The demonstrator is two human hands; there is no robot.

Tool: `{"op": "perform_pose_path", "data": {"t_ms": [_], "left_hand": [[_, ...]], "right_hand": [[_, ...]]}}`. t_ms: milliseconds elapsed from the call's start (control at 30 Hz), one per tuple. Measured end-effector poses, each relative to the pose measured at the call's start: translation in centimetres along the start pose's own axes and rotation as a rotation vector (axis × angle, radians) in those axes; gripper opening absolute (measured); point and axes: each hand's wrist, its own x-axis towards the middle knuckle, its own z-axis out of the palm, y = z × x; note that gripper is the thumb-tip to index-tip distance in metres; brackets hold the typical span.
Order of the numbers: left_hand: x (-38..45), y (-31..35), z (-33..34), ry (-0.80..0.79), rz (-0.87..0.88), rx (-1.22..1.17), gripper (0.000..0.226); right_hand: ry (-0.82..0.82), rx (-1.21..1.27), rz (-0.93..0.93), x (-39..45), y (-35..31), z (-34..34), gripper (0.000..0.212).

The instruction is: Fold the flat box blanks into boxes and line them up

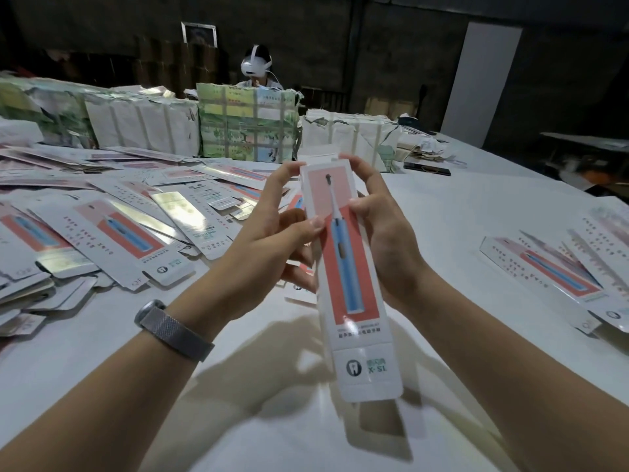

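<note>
Both hands hold one box [343, 267] above the table [476, 206]: left hand [269, 233] and right hand [381, 233] pinch its upper sides. Below the fingers it reads "X-SL". Flat blanks [112, 229] lie left.

wrapped bundles [248, 124] along the table [459, 206] – a headset wearer [257, 66] behind.

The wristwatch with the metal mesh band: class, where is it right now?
In the head view it sits on the left wrist, lower left of centre, just behind the left hand gripping the toothbrush box.
</note>
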Motion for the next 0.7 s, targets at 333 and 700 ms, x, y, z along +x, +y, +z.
{"op": "perform_pose_path", "data": {"t_ms": [333,700], "left_hand": [[-0.1,-0.5,0.1,-0.067,-0.045,-0.018,0.055],[-0.2,-1.2,0.8,-0.05,-0.091,-0.057,0.049]], "right_hand": [[0.115,0.034,-0.035,0.2,0.7,-0.2,0.022],[0.152,0.152,-0.05,0.1,0.2,-0.6,0.033]]}}
